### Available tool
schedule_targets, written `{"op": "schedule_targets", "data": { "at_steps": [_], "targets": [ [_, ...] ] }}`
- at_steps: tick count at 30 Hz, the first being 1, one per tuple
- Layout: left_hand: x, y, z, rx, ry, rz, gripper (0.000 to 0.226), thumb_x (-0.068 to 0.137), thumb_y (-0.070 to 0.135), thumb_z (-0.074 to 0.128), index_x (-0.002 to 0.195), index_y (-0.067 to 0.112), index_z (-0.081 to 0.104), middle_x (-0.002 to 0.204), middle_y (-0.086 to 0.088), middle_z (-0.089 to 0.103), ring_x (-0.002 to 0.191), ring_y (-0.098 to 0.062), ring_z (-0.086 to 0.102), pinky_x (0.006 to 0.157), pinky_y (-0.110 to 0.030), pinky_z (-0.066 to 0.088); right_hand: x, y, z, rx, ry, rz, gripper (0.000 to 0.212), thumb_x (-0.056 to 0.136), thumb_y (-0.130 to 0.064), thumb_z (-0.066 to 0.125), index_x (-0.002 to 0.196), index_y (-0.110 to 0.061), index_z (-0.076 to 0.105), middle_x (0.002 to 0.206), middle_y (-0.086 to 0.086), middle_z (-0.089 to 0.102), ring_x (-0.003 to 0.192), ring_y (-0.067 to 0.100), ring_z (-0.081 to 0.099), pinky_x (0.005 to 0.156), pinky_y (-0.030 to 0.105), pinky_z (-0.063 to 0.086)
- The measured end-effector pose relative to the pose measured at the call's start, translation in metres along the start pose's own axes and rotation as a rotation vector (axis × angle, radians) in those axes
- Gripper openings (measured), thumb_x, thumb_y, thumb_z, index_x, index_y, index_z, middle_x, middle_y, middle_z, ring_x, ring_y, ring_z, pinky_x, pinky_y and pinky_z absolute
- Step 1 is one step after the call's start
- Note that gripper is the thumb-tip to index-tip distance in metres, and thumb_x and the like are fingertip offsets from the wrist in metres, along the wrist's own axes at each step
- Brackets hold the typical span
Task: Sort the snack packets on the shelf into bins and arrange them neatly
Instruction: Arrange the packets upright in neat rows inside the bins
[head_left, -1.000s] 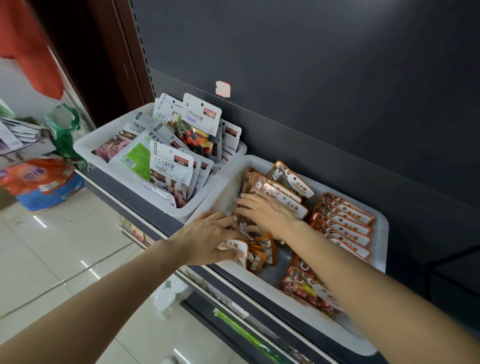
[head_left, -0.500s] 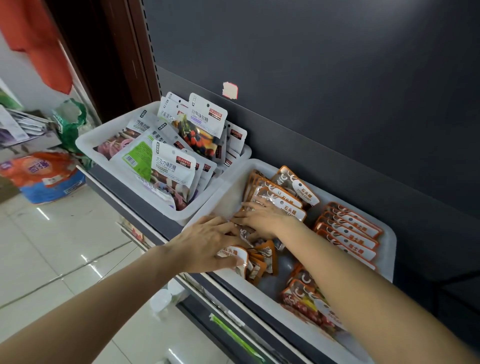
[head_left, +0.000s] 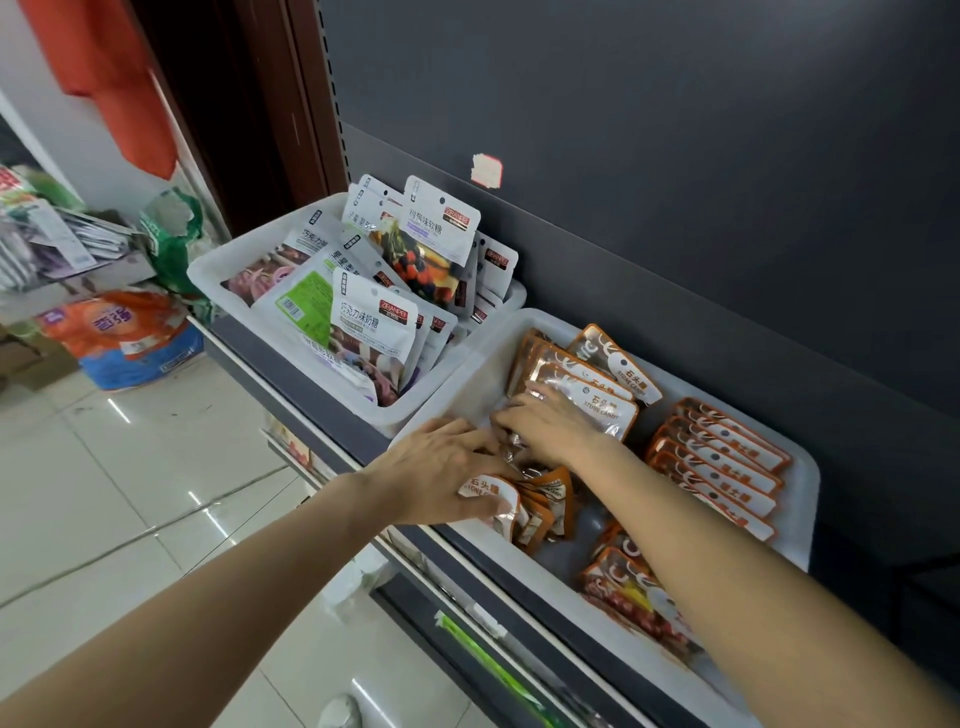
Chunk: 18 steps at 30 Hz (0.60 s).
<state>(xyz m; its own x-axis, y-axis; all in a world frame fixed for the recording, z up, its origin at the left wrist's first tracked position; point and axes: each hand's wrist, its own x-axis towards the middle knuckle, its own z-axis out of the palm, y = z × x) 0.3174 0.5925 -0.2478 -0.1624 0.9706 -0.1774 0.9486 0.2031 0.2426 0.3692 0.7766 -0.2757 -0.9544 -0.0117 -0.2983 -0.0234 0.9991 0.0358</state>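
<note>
White plastic forms both bins on the shelf (head_left: 332, 436). At far left, an orange bag (head_left: 124, 332) rests on the tiled floor (head_left: 130, 493). The left bin (head_left: 218, 260) holds white pouches (head_left: 374, 332), some upright, some leaning. Your left hand (head_left: 441, 478) reaches over the front rim of the right bin (head_left: 800, 499); its thumb and fingers pinch a small bunch of orange packets (head_left: 540, 504) at the near left corner. Your right hand (head_left: 550, 431) lies just beyond, fingers curled around loose packets; whether it grips them firmly you cannot tell. Behind it, an orange stack (head_left: 582, 379) leans against the bin's left wall. To the right, an overlapping orange row (head_left: 722, 462) lies flat. Further orange packets (head_left: 628, 587) lie at the near side, partly hidden under your right forearm.
</note>
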Motion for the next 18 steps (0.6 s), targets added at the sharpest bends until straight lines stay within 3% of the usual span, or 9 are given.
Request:
{"op": "schedule_targets", "data": {
  "at_steps": [4, 8, 14, 18],
  "targets": [
    [0.0, -0.001, 0.001, 0.01, -0.011, 0.002, 0.062, 0.083, 0.068, 0.023, 0.134, 0.041, 0.045, 0.13, 0.011, 0.05, 0.121, -0.012, 0.042, 0.105, -0.03, 0.027, -0.003, 0.001, 0.004, 0.053, 0.037, 0.083, 0.022, 0.081, -0.029, 0.068, 0.091, -0.034, 0.049, 0.129, 0.004, 0.053, 0.137, 0.032, 0.027, 0.115, 0.049, 0.017],
    [0.0, 0.0, -0.002, -0.03, 0.001, -0.024, 0.049, 0.09, 0.057, 0.045, 0.136, 0.042, 0.042, 0.129, 0.01, 0.048, 0.12, -0.012, 0.04, 0.104, -0.029, 0.026, -0.007, 0.009, 0.006, 0.034, 0.091, 0.136, 0.019, 0.082, -0.029, 0.067, 0.098, -0.038, 0.062, 0.122, 0.002, 0.058, 0.13, 0.033, 0.035, 0.11, 0.053, 0.023],
    [0.0, 0.003, -0.014, -0.068, -0.04, -0.062, 0.054, 0.089, 0.058, 0.046, 0.139, 0.04, 0.037, 0.132, 0.007, 0.045, 0.12, -0.015, 0.039, 0.103, -0.032, 0.027, -0.025, 0.006, -0.011, 0.104, 0.243, 0.129, 0.014, 0.088, -0.029, 0.062, 0.101, -0.031, 0.067, 0.112, -0.005, 0.062, 0.125, 0.018, 0.04, 0.118, 0.042, 0.001],
    [0.002, 0.004, -0.02, -0.099, -0.034, -0.065, 0.052, 0.09, 0.054, 0.049, 0.139, 0.037, 0.04, 0.138, 0.009, 0.044, 0.123, -0.015, 0.038, 0.102, -0.033, 0.029, -0.031, 0.005, -0.03, 0.264, 0.455, 0.173, 0.01, 0.088, -0.029, 0.063, 0.095, -0.026, 0.068, 0.106, -0.008, 0.063, 0.115, 0.014, 0.046, 0.116, 0.037, 0.006]
  ]
}}
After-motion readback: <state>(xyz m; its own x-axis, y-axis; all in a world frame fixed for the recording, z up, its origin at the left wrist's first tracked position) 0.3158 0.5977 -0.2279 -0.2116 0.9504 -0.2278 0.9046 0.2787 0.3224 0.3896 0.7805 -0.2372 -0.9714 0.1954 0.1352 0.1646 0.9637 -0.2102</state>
